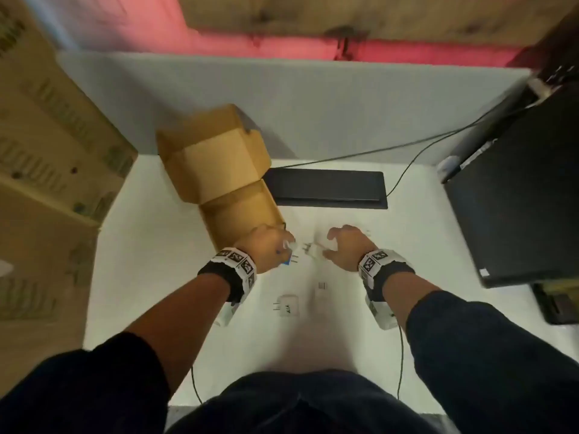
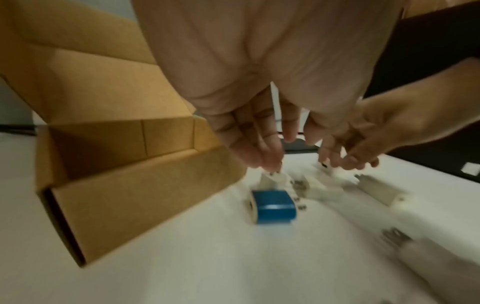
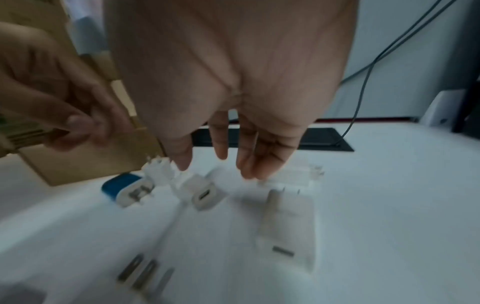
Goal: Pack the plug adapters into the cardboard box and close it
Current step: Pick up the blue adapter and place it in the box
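An open cardboard box stands on the white table, its near wall just left of my left hand. Several plug adapters lie between my hands. A blue one sits under the left hand, and a white one behind it is at that hand's fingertips. No frame shows a grip on it. My right hand hovers spread, holding nothing, over more white adapters. Two further white adapters lie nearer my body.
A flat black pad lies behind the adapters, with a thin cable running to it. A black computer case stands at the right edge of the table. Large cardboard boxes are stacked on the left.
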`<action>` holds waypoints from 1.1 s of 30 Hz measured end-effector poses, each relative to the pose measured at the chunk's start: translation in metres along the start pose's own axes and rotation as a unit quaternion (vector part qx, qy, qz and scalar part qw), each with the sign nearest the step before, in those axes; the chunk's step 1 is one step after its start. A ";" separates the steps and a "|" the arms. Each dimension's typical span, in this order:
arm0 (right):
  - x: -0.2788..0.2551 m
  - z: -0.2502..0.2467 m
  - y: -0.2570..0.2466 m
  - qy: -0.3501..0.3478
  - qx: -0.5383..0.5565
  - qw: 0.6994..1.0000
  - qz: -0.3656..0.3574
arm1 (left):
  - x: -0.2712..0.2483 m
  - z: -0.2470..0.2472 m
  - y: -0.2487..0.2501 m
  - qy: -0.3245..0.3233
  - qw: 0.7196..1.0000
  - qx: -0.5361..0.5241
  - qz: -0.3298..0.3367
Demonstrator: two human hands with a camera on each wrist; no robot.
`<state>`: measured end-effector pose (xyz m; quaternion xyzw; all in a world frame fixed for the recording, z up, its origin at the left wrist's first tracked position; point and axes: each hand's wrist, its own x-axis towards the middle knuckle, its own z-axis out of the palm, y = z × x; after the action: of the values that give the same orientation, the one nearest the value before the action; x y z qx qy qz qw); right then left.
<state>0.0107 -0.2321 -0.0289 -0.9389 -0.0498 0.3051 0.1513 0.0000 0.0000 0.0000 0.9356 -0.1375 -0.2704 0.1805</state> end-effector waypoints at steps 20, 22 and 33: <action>0.029 0.033 0.006 0.079 0.152 0.985 0.028 | 0.062 0.070 0.020 0.036 0.981 -0.166 -0.095; 0.027 0.034 0.010 0.085 0.135 0.987 0.011 | 0.064 0.072 0.021 0.043 0.982 -0.170 -0.072; 0.019 0.035 0.014 0.089 0.128 0.987 -0.041 | 0.058 0.077 0.022 0.050 0.983 -0.161 -0.070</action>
<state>0.0053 -0.2334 -0.0708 -0.9323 -0.0354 0.2177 0.2865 0.0012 -0.0604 -0.0781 0.9139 -0.0173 -0.2535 0.3167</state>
